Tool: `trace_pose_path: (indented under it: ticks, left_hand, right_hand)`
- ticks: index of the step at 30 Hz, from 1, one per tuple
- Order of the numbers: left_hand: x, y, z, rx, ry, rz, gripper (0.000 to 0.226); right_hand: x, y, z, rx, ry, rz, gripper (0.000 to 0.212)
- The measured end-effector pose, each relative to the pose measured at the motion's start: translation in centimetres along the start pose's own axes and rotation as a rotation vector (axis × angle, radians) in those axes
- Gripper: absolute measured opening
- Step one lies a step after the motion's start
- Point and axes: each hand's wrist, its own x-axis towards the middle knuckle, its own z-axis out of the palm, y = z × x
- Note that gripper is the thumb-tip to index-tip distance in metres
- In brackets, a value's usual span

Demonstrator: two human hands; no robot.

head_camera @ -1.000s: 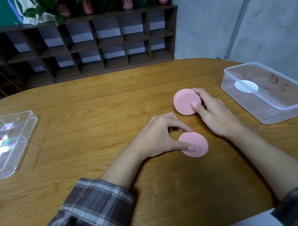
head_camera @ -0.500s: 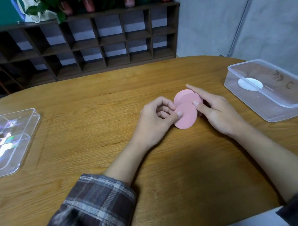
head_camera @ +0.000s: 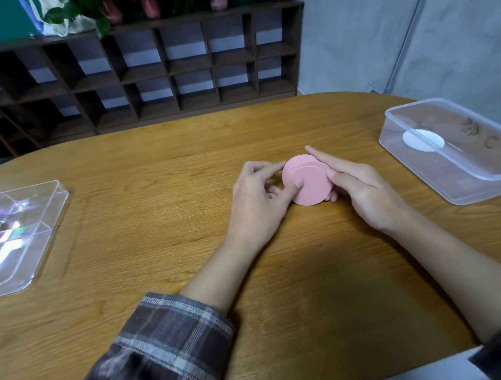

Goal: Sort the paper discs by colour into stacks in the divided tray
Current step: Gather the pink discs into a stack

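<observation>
— Two hands on one pile, is that it?

— Yes. My left hand and my right hand close around the pink discs at mid-table, each pinching an edge. My left thumb lies on the top disc, which sits a little off the ones beneath. My right fingers run flat along the far side.

— Which step is that?

— Squaring up the pink stack, I judge. None of it is in the divided tray yet; that lies well apart at my left, and it looks empty as far as the glare lets me tell.

— And next?

— Nudge the edges flush, grip the whole pile firmly, then carry it left into one compartment without letting it fan out.

— Anything else about?

— A clear box at my right holds a white disc. The wooden table between pile and tray is bare, so nothing blocks the way. Thin paper slipping is my only worry.
</observation>
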Motion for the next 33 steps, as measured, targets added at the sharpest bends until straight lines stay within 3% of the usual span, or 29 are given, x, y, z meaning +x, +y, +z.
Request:
trace_pose_path:
  ticks: [7, 12, 19, 25, 29, 33]
  left_hand:
    - [-0.2, 0.3, -0.1, 0.07, 0.082, 0.108, 0.03]
    - [-0.6, 0.4, 0.4, 0.325, 0.038, 0.202, 0.045]
    - [-1.8, 1.5, 1.0, 0.603, -0.026, 0.18, 0.057]
    - [-1.6, 0.5, 0.0, 0.456, -0.043, 0.187, 0.048]
    - [-2.0, 0.1, -1.5, 0.194, -0.014, 0.169, 0.031]
    - [-3.2, 0.4, -2.6, 0.08, -0.004, 0.074, 0.027]
  right_hand:
    - [-0.5, -1.1, 0.3, -0.194, -0.073, 0.101, 0.057]
    - [-0.4, -1.5, 0.8, -0.387, -0.133, 0.094, 0.069]
    - [-0.4, -0.6, 0.8, -0.426, -0.067, 0.015, 0.062]
    - [-0.6, -0.1, 0.6, -0.357, -0.013, -0.058, 0.036]
    - [-1.2, 0.0, 0.6, -0.316, -0.026, -0.058, 0.033]
    - [-1.8, -0.6, 1.1, -0.311, -0.019, -0.121, 0.026]
